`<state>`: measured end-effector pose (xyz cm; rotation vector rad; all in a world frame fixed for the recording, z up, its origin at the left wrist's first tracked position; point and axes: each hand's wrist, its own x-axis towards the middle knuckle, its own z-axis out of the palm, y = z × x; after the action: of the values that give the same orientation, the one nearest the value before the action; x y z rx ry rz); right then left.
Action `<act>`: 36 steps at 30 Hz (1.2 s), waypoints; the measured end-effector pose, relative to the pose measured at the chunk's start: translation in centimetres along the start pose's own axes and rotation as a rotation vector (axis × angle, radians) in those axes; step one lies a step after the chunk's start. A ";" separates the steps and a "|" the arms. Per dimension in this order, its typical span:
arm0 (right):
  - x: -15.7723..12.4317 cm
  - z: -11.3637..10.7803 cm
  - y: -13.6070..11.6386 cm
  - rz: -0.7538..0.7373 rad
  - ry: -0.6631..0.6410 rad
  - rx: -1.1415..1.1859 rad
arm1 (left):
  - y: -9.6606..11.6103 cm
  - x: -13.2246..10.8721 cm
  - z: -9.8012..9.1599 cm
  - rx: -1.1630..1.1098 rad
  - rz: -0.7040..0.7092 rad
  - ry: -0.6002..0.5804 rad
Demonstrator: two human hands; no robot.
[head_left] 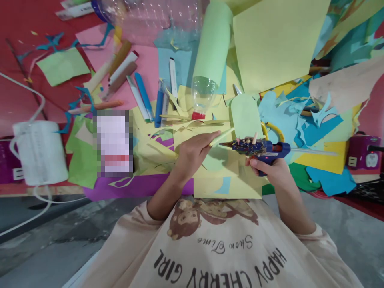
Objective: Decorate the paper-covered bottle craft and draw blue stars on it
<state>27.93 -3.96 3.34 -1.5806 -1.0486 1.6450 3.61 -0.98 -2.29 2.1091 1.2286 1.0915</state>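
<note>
My right hand [270,168] is wrapped round the handle of a blue glue gun [250,147], whose nozzle points left. A clear glue stick [315,151] sticks out of its back end. With the fingers of my left hand [195,154] I grip a narrow pale green paper piece [221,137], tilted up close to the nozzle. I cannot tell whether nozzle and paper touch. Just beyond lies a light green rounded paper piece [245,114]. Yellow-handled scissors [274,131] lie behind the gun, partly hidden by it.
A clear bottle [201,94] wrapped in green paper lies beyond my hands, near another large plastic bottle [156,16]. Several markers [144,96] and paper scraps cover the table. On the left are a pixelated rectangular object [113,144] and a white device [40,152] with a cord.
</note>
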 end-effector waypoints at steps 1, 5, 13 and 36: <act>0.0 0.1 0.1 -0.001 -0.003 -0.024 | -0.2 0.0 0.0 0.015 0.006 0.006; 0.0 0.8 0.0 -0.017 0.041 -0.097 | -0.6 -0.1 0.2 0.030 0.011 0.006; 0.1 1.9 -0.5 0.003 0.090 -0.123 | -0.7 0.0 0.4 0.025 0.054 0.047; 0.2 1.6 -0.2 -0.055 0.133 -0.210 | -0.6 -0.2 0.1 0.018 0.012 -0.003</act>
<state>26.27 -3.89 3.36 -1.7536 -1.2144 1.4094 3.38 -0.87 -2.84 2.1337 1.2301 1.0866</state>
